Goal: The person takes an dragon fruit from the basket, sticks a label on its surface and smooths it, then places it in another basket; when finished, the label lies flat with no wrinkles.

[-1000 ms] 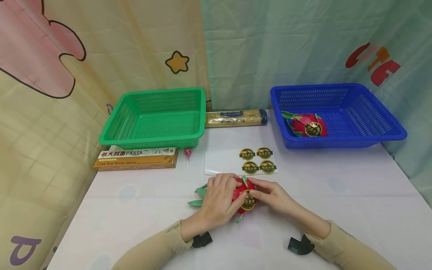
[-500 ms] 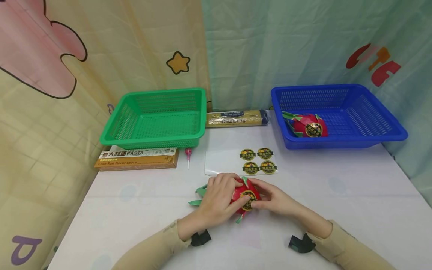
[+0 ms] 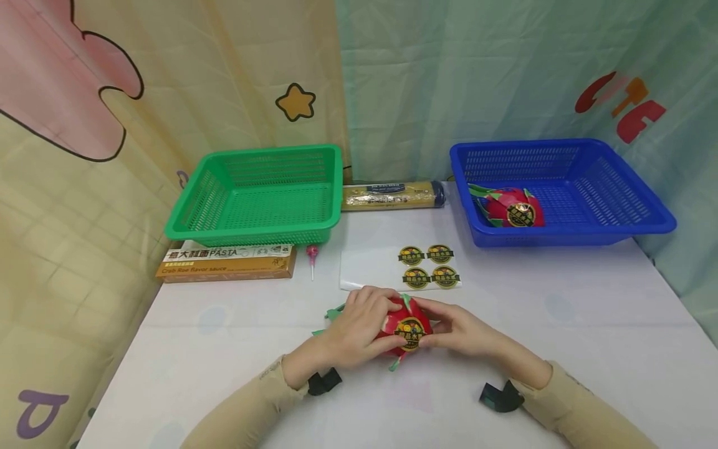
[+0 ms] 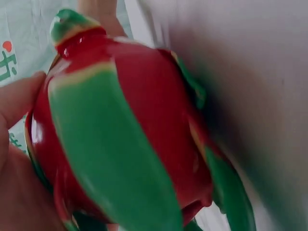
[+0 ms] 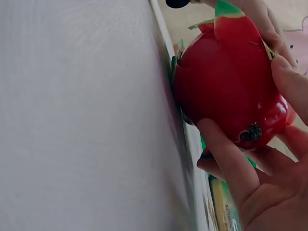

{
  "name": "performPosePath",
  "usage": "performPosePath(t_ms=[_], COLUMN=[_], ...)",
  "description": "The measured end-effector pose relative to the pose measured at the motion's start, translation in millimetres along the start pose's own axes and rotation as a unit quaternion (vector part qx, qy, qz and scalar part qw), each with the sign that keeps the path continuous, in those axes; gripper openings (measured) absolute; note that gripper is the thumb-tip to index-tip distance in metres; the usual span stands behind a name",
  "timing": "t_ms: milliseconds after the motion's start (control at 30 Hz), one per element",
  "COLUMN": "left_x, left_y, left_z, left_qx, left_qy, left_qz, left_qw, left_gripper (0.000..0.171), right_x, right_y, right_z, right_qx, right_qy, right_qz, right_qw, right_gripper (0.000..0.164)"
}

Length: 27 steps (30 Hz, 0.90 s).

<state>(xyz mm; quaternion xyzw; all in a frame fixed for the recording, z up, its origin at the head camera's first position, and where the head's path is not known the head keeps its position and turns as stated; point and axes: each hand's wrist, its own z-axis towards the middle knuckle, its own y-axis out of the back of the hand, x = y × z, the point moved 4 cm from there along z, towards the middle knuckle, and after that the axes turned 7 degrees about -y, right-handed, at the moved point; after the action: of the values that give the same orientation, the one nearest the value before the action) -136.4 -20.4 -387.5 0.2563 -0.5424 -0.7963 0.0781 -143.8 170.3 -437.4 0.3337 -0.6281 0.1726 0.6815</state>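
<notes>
A red dragon fruit (image 3: 391, 323) with green leaf tips lies on its side on the table between my hands. Its round black-and-gold sticker (image 3: 410, 333) faces up in the head view. My left hand (image 3: 356, 328) holds the fruit from the left and over its top, the thumb at the sticker's left edge. From the right, my right hand (image 3: 462, 328) grips the fruit's other end, its thumb beside the sticker. In the right wrist view, the right fingers (image 5: 231, 161) wrap around the fruit's dark-spotted end. Broad green leaves (image 4: 108, 149) fill the left wrist view.
Behind the hands lies a white sheet (image 3: 370, 269) with several similar stickers. A blue basket (image 3: 566, 236) at back right holds another stickered dragon fruit (image 3: 513, 207). At back left stand a green basket (image 3: 258, 237), a pasta box (image 3: 227, 268), a lollipop (image 3: 312, 252) and a spaghetti packet (image 3: 392, 196).
My left thumb has slid left off the sticker, uncovering more of it, and the left wrist has shifted left. The right thumb has moved down off the sticker's edge. The fruit stays in place.
</notes>
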Motion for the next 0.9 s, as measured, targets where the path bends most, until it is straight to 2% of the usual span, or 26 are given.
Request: performPosePath(t_ms=[133,267,367,500,633,767,900], left_x=[2.4,5.0,5.2,4.4,4.4,4.8,4.8], left_y=[0.5,-2.8,-5.4,-6.6,-4.7,-0.9,-0.7], left_z=[0.7,2.4,3.3,3.8,3.5,1.6,0.7], left_qx=[0.006,-0.015,-0.038,-0.055,-0.040,-0.021,-0.017], left_qy=[-0.007,0.016,0.032,0.037,0.035,0.032,0.020], left_qz=[-0.020,-0.017,-0.005,0.003,-0.021,-0.053,-0.047], left_qw=[0.9998,0.9996,0.9988,0.9978,0.9984,0.9979,0.9985], left_gripper=[0.044,0.046,0.049,0.046,0.040,0.035,0.033], right_x=[0.3,1.6,2.2,1.1,-0.6,-1.6,-1.9], right_y=[5.1,7.4,4.4,-0.9,0.3,4.0,4.2], right_z=[-2.0,-3.2,-1.6,2.5,3.6,3.0,2.0], right_qx=[0.025,0.041,0.027,-0.013,-0.027,-0.022,-0.014], right_qy=[0.011,0.022,0.022,-0.007,-0.026,-0.009,0.002], right_qz=[-0.011,-0.003,0.011,0.026,0.029,0.046,0.064], right_qw=[1.000,0.999,0.999,1.000,0.999,0.999,0.998], right_gripper=[0.063,0.059,0.058,0.061,0.059,0.053,0.049])
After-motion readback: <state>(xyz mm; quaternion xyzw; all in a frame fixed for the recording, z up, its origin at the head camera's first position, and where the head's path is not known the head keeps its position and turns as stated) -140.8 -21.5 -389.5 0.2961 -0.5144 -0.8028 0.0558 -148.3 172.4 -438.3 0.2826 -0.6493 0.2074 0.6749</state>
